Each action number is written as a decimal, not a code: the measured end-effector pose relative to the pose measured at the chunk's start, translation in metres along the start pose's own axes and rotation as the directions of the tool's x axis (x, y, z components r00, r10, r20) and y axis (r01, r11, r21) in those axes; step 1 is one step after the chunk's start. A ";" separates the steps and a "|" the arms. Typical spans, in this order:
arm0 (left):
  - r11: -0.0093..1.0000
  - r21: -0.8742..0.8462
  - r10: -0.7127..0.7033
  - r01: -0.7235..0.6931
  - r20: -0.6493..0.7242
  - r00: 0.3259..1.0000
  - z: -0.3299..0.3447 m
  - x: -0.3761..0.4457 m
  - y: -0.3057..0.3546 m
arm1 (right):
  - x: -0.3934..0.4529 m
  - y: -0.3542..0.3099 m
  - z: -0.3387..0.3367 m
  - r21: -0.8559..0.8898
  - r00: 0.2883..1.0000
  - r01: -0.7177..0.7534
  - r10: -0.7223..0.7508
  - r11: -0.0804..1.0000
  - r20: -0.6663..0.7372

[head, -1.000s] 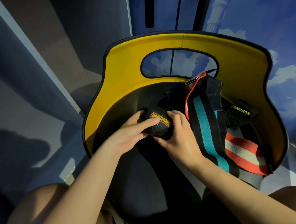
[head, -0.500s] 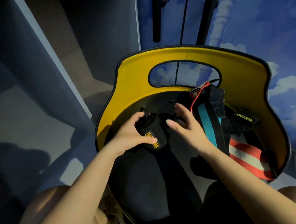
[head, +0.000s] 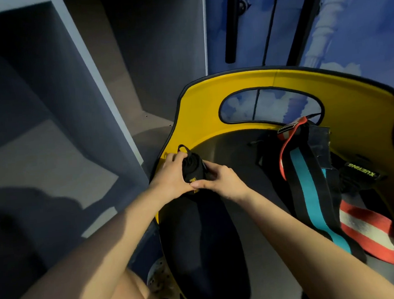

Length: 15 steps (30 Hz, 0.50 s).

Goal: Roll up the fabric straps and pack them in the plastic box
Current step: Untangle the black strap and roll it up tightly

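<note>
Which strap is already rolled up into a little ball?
The black strap with the yellow label, held by both hands. The teal-striped strap and red-and-white strap lie unrolled.

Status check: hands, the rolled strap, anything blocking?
Both hands, left hand and right hand, grip black rolled strap at chair's left edge. Loose straps lie right. Nothing blocking.

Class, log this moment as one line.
both hands grip rolled black fabric strap | teal-striped strap unrolled on yellow-backed chair | box unseen

Two bare forearms, no sleeves; hands (head: 170, 177) (head: 224, 182) without rings, watch or gloves.
</note>
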<state>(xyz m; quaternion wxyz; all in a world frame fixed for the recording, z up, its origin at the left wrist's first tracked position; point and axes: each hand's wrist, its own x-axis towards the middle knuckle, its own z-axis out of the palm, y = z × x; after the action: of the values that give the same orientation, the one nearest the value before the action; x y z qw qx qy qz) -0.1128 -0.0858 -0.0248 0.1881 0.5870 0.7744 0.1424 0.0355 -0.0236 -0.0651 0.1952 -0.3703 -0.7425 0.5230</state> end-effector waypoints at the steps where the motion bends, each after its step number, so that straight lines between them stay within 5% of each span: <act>1: 1.000 0.021 -0.018 0.018 -0.007 1.000 0.004 0.000 -0.002 | 0.005 0.003 0.002 -0.002 1.000 -0.011 0.011 1.000 0.015; 7: 0.994 0.045 -0.104 0.102 0.042 0.994 0.014 0.005 -0.007 | 0.028 0.019 0.009 0.044 0.996 -0.040 0.037 0.998 0.078; 15: 0.999 0.038 -0.022 0.020 0.051 0.998 0.010 -0.005 -0.037 | 0.053 0.016 0.010 0.123 0.972 -0.010 -0.019 0.992 0.235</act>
<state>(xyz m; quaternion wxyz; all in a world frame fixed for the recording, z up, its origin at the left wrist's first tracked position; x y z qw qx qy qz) -0.1388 -0.1003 -0.0492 0.1985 0.5857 0.7780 0.1105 -0.0001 0.0124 -0.0887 0.1294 -0.2914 -0.7275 0.6075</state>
